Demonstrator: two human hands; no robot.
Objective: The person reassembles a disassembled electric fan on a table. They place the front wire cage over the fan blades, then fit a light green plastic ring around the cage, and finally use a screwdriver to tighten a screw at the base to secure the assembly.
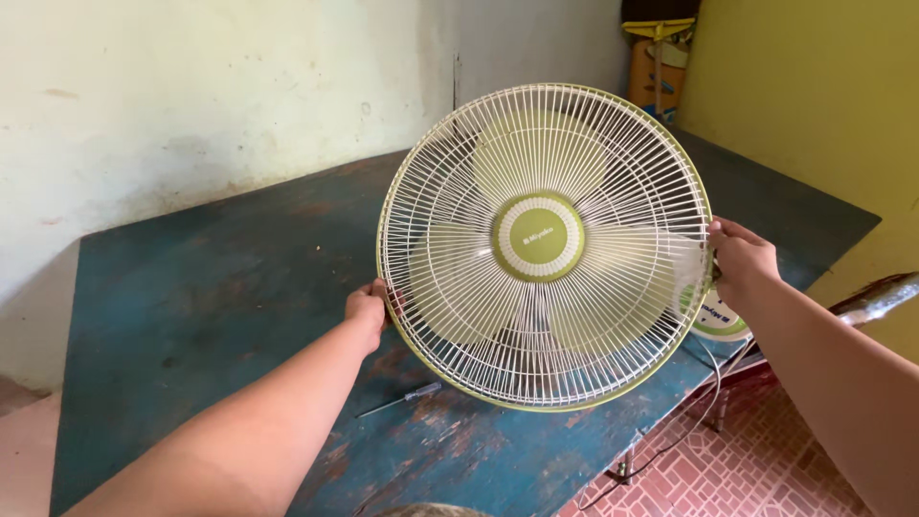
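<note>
A big round fan (544,244) with a white wire cage and a green rim stands tilted on the worktop (220,287). Pale green blades show through the wires, and a round green and white cap sits in the middle. The left hand (368,308) is closed on the rim at the fan's left edge. The right hand (739,260) is closed on the rim at its right edge. So both hands hold the fan, 1 on each side.

The worktop is dark blue-green, and its paint is worn and scratched, with rusty brown patches near the front. A thin screwdriver (400,398) lies flat on it, just below the fan and near the left arm. A white cord (708,388) hangs off the worktop's right edge.

Behind the worktop is a white wall (191,96) with stains. On the right is a yellow wall (814,86). The floor (756,460) below has small red tiles. An orange box (656,72) stands in the far corner.
</note>
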